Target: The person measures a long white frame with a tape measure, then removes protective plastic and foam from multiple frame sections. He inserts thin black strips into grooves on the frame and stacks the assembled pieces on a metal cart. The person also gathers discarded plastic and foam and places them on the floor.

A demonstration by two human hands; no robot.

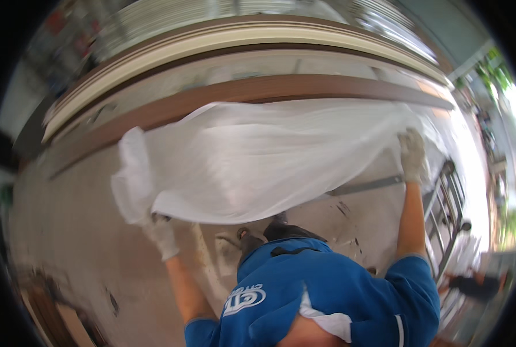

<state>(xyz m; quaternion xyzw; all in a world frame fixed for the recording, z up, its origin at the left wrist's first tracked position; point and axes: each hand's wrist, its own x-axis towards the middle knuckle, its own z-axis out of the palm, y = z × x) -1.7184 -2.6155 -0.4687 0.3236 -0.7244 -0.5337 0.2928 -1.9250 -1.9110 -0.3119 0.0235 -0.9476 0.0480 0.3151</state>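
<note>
A thin white, slightly see-through sheet (269, 153) hangs stretched out in front of me, blurred by motion. Whether it is plastic film or foam wrap I cannot tell. My left hand (162, 232), in a pale work glove, grips its lower left corner, and a loose fold bunches above that hand. My right hand (413, 155), gloved too, is closed on the right end, raised farther from my body than the left. Behind the sheet's far edge runs a long brown board (269, 87), which the sheet partly covers.
Beyond the board lie long cream and brown profiles (258, 39). A metal-framed trolley (450, 199) stands close by my right arm. Another person (477, 284) is at the far lower right. Brown pieces (53, 315) lie at lower left on the concrete floor (90, 231).
</note>
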